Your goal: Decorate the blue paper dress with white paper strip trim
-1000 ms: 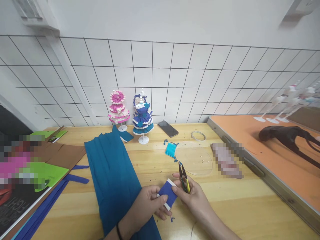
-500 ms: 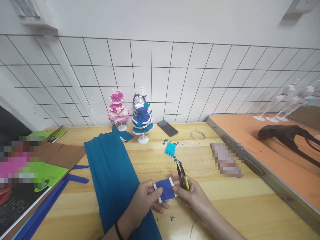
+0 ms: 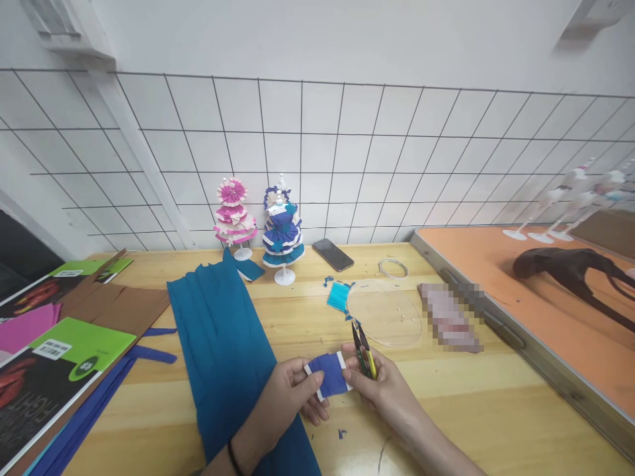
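Between my two hands is a small piece of blue crepe paper [image 3: 333,375] with white strips along two opposite edges. My left hand [image 3: 292,390] pinches its left side with the thumb on top. The right side is pinched by my right hand [image 3: 380,383], which also keeps a pair of scissors [image 3: 365,350] with green and yellow handles tucked in it, blades pointing away. Under my left forearm lies a long teal crepe paper sheet [image 3: 225,344]. A small pleated turquoise piece [image 3: 339,296] rests beyond my hands, beside a clear round disc [image 3: 384,314].
Two small dress forms in paper dresses, one pink [image 3: 235,221] and one blue [image 3: 282,231], stand by the tiled wall. A phone [image 3: 332,254] and a wire coil [image 3: 393,268] lie at the back. Magazines [image 3: 59,370] are at left; an orange board [image 3: 560,297] is at right.
The blue piece has shifted very slightly, and the fingers of my left hand under it have curled in a little. Both hands keep their hold.
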`<state>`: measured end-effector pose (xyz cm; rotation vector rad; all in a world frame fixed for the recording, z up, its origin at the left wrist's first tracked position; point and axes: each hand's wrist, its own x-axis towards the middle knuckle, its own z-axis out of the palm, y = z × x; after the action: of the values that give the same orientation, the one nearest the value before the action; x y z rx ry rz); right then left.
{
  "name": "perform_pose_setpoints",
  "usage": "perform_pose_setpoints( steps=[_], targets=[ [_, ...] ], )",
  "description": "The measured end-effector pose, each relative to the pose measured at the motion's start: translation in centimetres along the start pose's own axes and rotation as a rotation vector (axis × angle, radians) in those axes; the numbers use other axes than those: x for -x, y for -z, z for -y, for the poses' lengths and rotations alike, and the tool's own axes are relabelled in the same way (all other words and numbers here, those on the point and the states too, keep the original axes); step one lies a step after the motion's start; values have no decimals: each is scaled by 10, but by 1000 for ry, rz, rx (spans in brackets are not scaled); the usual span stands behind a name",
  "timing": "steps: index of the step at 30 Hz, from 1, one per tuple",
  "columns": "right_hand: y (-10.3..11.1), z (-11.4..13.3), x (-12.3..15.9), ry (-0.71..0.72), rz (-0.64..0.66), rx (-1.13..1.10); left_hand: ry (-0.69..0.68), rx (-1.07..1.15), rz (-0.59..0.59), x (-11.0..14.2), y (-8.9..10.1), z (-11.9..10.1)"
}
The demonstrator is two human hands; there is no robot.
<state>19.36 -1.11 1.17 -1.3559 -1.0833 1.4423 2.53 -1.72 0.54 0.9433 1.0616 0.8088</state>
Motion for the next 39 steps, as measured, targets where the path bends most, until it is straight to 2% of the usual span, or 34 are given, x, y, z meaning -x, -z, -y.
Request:
perform_pose_setpoints(
  steps=[5, 10, 21, 29, 32, 35, 39],
  targets=[
    [2, -5, -4, 58, 5, 64, -21, -39, 46, 2, 1, 0],
    [2, 0, -3, 124, -2, 110, -2, -38, 91, 1, 1, 1],
    [3, 3, -3, 138, 35, 124, 1, -60, 109, 3, 1, 0],
    [2, 9, 0, 82, 61, 73, 9, -40, 171, 6, 1, -4],
    [2, 7, 2, -9, 89, 15, 5, -14, 197, 7, 0, -6],
    [1, 3, 3, -131, 157, -110, 7, -6, 208, 9, -1, -8],
    [1, -1, 5, -206, 273, -193, 1, 27, 258, 10, 0, -8]
  ],
)
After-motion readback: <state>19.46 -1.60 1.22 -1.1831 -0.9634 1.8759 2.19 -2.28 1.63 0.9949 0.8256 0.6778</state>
